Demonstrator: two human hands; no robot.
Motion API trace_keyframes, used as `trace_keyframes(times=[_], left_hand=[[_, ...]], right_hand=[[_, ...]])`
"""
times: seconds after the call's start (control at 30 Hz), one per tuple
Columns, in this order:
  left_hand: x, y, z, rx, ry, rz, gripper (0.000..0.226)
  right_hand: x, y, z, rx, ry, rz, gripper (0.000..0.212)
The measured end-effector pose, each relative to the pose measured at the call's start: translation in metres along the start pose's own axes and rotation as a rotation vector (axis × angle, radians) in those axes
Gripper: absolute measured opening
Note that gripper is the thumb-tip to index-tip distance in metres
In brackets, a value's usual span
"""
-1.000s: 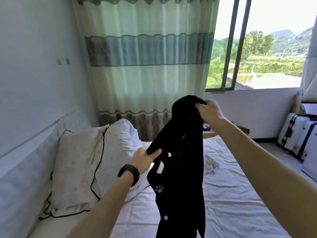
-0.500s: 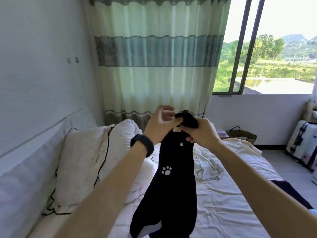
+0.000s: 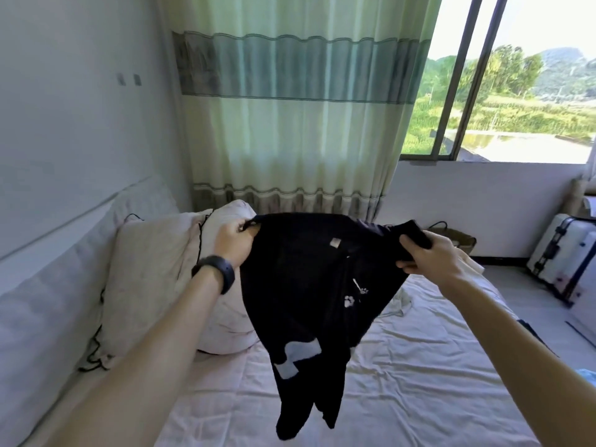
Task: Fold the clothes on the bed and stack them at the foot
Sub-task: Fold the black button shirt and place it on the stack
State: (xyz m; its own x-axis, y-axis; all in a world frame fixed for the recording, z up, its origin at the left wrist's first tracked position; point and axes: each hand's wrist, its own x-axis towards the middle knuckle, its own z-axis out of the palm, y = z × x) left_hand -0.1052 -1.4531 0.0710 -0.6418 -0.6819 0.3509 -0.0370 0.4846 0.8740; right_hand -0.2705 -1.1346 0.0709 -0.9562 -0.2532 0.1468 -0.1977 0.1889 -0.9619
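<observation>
Black garment [image 3: 309,285], head view: held up above the bed [image 3: 403,382] and stretched between both hands. Its lower part hangs toward the sheet; whether it touches cannot be told. Left hand [image 3: 233,243] pinches the upper left edge, fingers curled round the cloth. Right hand [image 3: 429,253] grips the upper right corner, fingers closed over it. White paw prints and a pale patch show on the fabric. A dark wristband [image 3: 216,274] sits on the left wrist.

Surroundings: a beige pillow [image 3: 154,279] with black piping lies left of the garment. A crumpled white cloth [image 3: 398,306] lies on the sheet behind it, partly hidden. A striped green curtain [image 3: 290,124] hangs beyond. A white suitcase [image 3: 561,253] stands at far right.
</observation>
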Motion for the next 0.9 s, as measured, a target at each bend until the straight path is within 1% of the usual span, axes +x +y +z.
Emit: trace_keyframes(times=[0.03,0.1,0.2,0.23,0.3,0.37,0.4,0.43,0.47,0.5,0.57,0.6,0.7,0.73,0.8,0.83,0.87,0.9], left_hand=[[0.012,0.005,-0.006,0.086,-0.026,0.052,0.02],[0.022,0.021,-0.013,0.147,-0.103,0.051,0.008],[0.03,0.036,-0.011,0.184,-0.127,0.066,0.021],[0.032,0.042,-0.01,0.152,-0.14,0.049,0.02],[0.029,0.056,-0.007,-0.031,-0.199,-0.078,0.019],[0.022,0.069,-0.002,-0.224,-0.272,-0.227,0.017],[0.017,0.075,0.0,-0.288,-0.316,-0.275,0.016],[0.013,0.08,0.003,-0.34,-0.367,-0.314,0.015],[0.009,0.085,0.006,-0.377,-0.424,-0.333,0.015],[0.006,0.088,0.009,-0.413,-0.471,-0.347,0.015],[0.003,0.092,0.014,-0.475,-0.506,-0.376,0.013],[0.002,0.092,0.015,-0.493,-0.511,-0.393,0.012],[-0.001,0.087,0.013,-0.458,-0.521,-0.397,0.009],[-0.001,0.083,0.009,-0.435,-0.512,-0.389,0.009],[-0.002,0.077,-0.001,-0.388,-0.496,-0.377,0.01],[-0.003,0.075,-0.006,-0.367,-0.485,-0.376,0.012],[-0.003,0.074,-0.01,-0.355,-0.467,-0.381,0.014],[-0.003,0.074,-0.014,-0.353,-0.447,-0.384,0.015]], right_hand=[[0.0,0.005,-0.004,-0.014,0.003,-0.005,0.005],[-0.001,0.008,-0.007,-0.078,0.018,-0.046,0.006],[-0.002,0.004,-0.008,-0.135,-0.002,-0.064,0.004],[-0.002,0.003,-0.01,-0.174,-0.029,-0.06,0.003],[-0.002,0.001,-0.016,-0.282,-0.094,-0.048,0.009],[-0.004,0.001,-0.021,-0.553,-0.179,-0.088,0.012],[-0.005,0.001,-0.019,-0.685,-0.193,-0.119,0.013],[-0.006,0.003,-0.014,-0.73,-0.183,-0.149,0.013],[-0.008,0.007,-0.006,-0.669,-0.186,-0.154,0.013],[-0.013,0.011,0.005,-0.515,-0.197,-0.144,0.015],[-0.024,0.018,0.032,-0.214,-0.237,-0.121,0.018],[-0.031,0.023,0.046,-0.139,-0.271,-0.113,0.018],[-0.048,0.042,0.077,-0.05,-0.367,-0.063,0.017],[-0.053,0.047,0.083,-0.011,-0.423,-0.025,0.025],[-0.067,0.053,0.094,0.042,-0.552,0.027,0.053],[-0.075,0.055,0.102,0.058,-0.593,0.031,0.062],[-0.083,0.058,0.111,0.057,-0.613,0.026,0.064],[-0.09,0.061,0.12,0.042,-0.616,0.016,0.06]])
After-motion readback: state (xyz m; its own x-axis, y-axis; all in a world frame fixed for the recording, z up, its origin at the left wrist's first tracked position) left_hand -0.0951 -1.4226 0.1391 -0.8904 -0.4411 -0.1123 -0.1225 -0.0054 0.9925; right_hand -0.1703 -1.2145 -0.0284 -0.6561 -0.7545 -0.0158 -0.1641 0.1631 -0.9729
